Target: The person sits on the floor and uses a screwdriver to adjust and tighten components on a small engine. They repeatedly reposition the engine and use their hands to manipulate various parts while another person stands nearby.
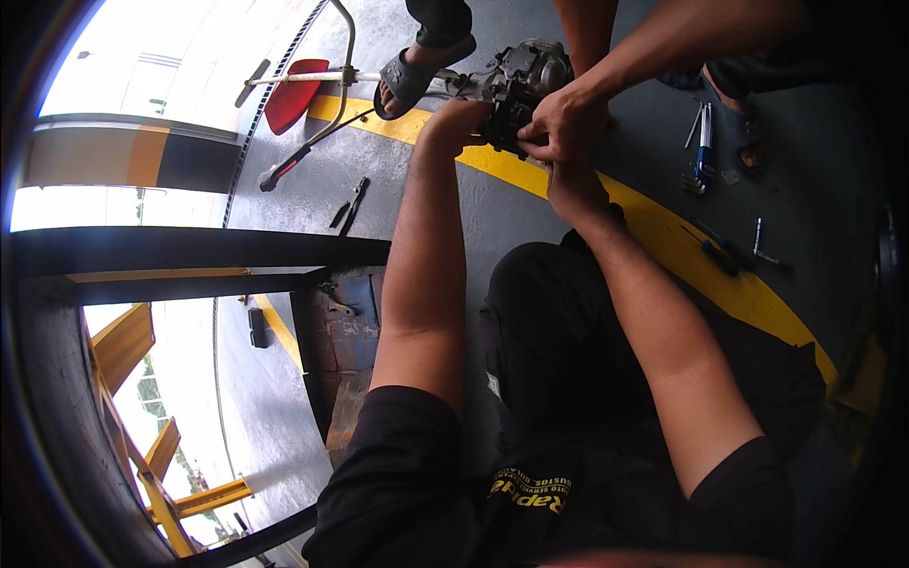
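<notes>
A brush cutter engine [525, 71] with a dark part [511, 114] at its lower side lies at the top centre, joined to a long shaft [303, 78] with a red guard [284, 102]. My left hand [454, 125] grips the dark part from the left, its fingertips partly hidden. Just below the engine is my right hand [573, 194], its fingers hidden under another person's hand [563, 118], which touches the dark part from the right. A sandalled foot [407, 80] of a person stands by the shaft.
Pliers [350, 206], a blue hex key set [703, 161], screwdrivers [710, 248] and a small wrench [762, 244] lie on the grey floor [795, 208] with its yellow stripe. A black metal frame [189, 246] stands left. Another sandalled foot [743, 133] is at the upper right.
</notes>
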Demonstrator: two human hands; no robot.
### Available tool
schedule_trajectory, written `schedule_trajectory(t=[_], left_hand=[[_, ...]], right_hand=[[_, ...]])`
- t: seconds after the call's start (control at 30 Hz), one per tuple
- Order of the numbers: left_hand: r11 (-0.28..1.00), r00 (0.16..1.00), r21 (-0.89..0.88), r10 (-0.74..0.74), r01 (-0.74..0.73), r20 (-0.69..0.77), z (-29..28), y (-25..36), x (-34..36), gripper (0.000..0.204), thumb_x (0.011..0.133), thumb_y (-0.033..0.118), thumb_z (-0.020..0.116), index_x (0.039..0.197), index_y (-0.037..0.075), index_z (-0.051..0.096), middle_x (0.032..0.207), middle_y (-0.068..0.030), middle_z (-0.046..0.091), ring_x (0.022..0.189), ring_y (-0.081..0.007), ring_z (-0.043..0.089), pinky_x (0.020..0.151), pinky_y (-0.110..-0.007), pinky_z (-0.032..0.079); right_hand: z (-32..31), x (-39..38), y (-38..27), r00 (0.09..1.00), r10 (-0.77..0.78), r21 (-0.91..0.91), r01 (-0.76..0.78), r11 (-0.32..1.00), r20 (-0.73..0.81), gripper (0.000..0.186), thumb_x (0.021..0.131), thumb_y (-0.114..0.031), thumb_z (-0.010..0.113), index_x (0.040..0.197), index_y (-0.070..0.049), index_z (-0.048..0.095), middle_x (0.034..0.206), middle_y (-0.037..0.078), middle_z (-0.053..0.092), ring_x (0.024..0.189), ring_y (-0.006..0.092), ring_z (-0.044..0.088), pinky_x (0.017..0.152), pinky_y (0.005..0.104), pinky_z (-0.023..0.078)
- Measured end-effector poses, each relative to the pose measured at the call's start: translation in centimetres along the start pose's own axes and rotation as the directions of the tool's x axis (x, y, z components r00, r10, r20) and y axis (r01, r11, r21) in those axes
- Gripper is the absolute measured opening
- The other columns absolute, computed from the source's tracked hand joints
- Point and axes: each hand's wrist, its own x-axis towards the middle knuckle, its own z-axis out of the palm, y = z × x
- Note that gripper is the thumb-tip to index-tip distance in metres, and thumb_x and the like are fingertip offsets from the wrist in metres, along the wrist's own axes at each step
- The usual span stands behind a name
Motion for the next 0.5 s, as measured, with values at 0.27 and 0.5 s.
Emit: schedule_trajectory(t=[0.27,0.5], left_hand=[[0.840,0.977,0.506,0.211,-0.197,0.030,0.1,0.3,-0.5,0.038,0.087,-0.005,0.077,0.123,0.006,0.071,0.123,-0.0119,0.075,0.115,-0.0244,0.073,0.098,-0.035,0.061],[0.997,0.997,-0.032,-0.074,0.073,-0.007,-0.1,0.4,-0.2,0.039,0.085,-0.006,0.079,0.121,0.006,0.071,0.118,-0.0122,0.076,0.111,-0.0243,0.074,0.095,-0.034,0.062]], right_hand=[[-0.5,0.0,-0.2,0.999,-0.052,0.028,0.052,0.998,0.012,0.041,0.108,-0.019,0.051,0.149,-0.025,0.056,0.141,0.019,0.062,0.122,0.0430,0.064,0.095,0.0558,0.053],[1.6,0.9,1.6,0.999,-0.029,0.012,0.028,1.000,0.032,0.043,0.110,-0.017,0.048,0.151,-0.029,0.056,0.149,0.009,0.060,0.130,0.0360,0.062,0.101,0.0500,0.053]])
